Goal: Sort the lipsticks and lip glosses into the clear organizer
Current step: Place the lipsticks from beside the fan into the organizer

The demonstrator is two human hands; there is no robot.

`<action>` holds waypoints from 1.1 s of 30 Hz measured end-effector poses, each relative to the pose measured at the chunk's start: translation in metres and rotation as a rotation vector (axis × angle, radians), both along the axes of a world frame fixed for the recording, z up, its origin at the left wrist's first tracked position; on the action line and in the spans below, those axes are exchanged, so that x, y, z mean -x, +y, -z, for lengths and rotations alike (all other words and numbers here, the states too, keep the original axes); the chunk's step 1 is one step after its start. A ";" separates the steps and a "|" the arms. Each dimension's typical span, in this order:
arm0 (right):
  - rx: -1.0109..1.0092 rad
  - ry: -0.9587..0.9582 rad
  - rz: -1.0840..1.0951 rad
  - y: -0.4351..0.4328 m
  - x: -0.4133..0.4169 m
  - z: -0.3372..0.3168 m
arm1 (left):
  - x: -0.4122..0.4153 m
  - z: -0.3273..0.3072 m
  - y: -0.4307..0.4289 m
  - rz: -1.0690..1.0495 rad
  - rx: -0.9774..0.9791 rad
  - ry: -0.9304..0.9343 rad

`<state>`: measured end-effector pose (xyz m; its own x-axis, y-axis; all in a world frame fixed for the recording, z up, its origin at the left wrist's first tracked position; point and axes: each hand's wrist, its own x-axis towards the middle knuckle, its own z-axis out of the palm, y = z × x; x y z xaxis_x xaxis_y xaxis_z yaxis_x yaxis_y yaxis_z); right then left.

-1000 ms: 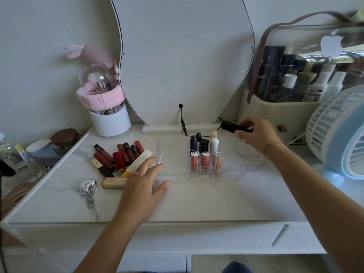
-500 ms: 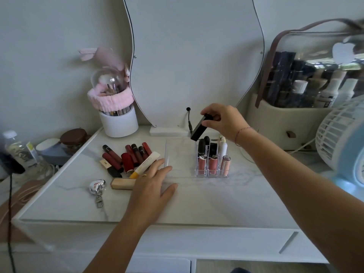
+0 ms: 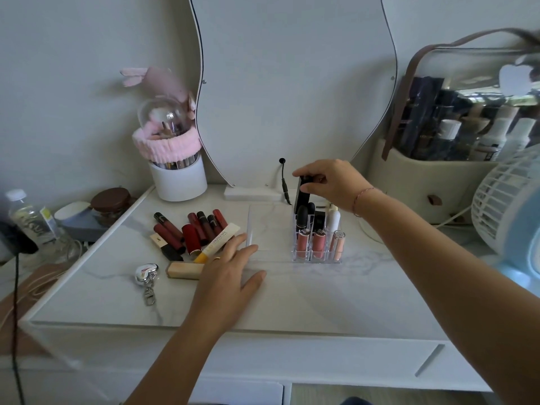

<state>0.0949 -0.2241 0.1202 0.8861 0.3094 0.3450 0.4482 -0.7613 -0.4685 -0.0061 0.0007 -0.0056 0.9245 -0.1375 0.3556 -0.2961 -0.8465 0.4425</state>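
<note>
The black lipstick [image 3: 304,194] is sitting a bit right of centre frame, with the right hand [image 3: 330,182] pinching its top end between thumb and fingertips, steering it down into a back slot of the clear organizer [image 3: 318,238]. Probably light, hard and slick, so gripping the cap end is looking sensible. The tubes already in there are crowding the slot. The left hand [image 3: 230,273] is lying flat and holding nothing, beside the loose lipsticks [image 3: 193,232] at centre left
</note>
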 end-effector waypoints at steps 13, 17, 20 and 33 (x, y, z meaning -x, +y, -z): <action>-0.074 0.028 0.000 0.003 -0.004 0.010 | 0.002 -0.002 -0.001 -0.001 0.008 0.019; -0.012 -0.006 0.002 0.003 -0.002 0.006 | 0.001 -0.001 -0.001 0.003 -0.003 0.009; 0.029 -0.012 -0.004 0.005 0.000 0.003 | 0.001 -0.001 -0.001 0.003 -0.004 0.006; -0.137 0.105 -0.006 -0.004 0.003 0.009 | 0.002 -0.001 -0.001 0.004 -0.003 0.007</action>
<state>0.0923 -0.2277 0.1109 0.9178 0.2711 0.2902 0.3958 -0.6843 -0.6124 -0.0080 -0.0005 -0.0041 0.9264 -0.1426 0.3484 -0.2966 -0.8464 0.4423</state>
